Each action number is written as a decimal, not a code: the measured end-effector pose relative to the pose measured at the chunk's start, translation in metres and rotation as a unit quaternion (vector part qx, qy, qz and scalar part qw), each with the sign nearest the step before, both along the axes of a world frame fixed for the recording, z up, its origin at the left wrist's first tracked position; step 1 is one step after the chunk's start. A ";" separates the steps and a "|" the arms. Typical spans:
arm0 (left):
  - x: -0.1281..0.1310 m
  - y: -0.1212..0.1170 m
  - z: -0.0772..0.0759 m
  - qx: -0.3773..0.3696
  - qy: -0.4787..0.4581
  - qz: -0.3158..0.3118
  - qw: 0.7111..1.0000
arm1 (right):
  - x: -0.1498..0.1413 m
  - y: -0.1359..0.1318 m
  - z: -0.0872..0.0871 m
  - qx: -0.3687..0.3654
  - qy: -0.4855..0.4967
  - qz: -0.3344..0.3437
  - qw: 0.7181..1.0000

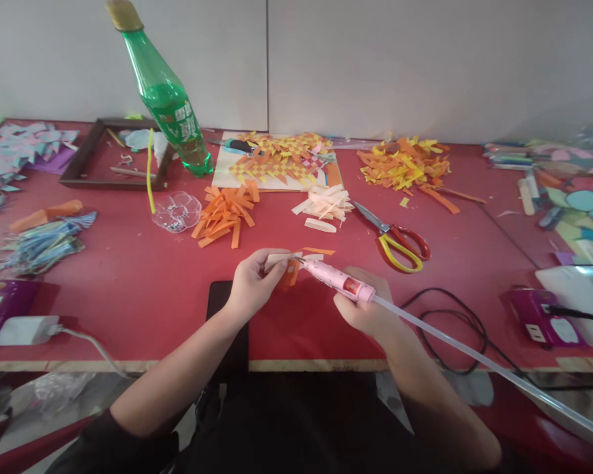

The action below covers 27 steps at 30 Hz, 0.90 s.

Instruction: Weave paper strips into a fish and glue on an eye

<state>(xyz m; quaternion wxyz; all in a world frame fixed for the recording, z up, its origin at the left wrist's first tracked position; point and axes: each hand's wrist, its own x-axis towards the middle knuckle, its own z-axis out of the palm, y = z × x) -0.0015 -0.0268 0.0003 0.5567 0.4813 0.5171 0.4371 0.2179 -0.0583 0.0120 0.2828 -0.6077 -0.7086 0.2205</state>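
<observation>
One pale paper strip (277, 258) is pinched in the left hand (255, 280) above the red table (168, 270), orange paper (291, 271) just beneath. The right hand (368, 309) grips a slim pink tool (332, 276), its narrow tip at the strip, a translucent stick (435, 331) trailing behind. Farther out, a green bottle (165, 99) bears large white characters, too blurred to read.

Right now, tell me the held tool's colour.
The tool is mainly pink, seen best in the head view.

Clear rod (494, 370) cut off at right, black slab (220, 299) half-covered
</observation>
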 end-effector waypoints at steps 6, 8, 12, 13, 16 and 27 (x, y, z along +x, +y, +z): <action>-0.001 0.001 0.001 -0.024 -0.033 0.005 0.999 | 0.020 0.007 0.004 -0.085 0.041 -0.032 0.995; -0.001 0.002 -0.001 -0.038 -0.049 0.011 0.998 | 0.034 0.013 0.007 -0.128 0.048 -0.046 0.990; -0.001 0.003 -0.006 -0.069 -0.087 0.015 0.994 | 0.058 0.024 0.012 -0.189 0.034 -0.086 0.978; -0.001 0.004 -0.006 -0.076 -0.096 0.013 0.992 | 0.061 0.026 0.013 -0.194 0.026 -0.096 0.976; -0.001 0.004 -0.006 -0.091 -0.116 0.007 0.989 | 0.063 0.029 0.013 -0.188 -0.015 -0.118 0.975; -0.002 0.002 -0.001 -0.128 -0.127 -0.031 0.983 | 0.054 0.035 0.015 -0.104 -0.189 -0.115 0.970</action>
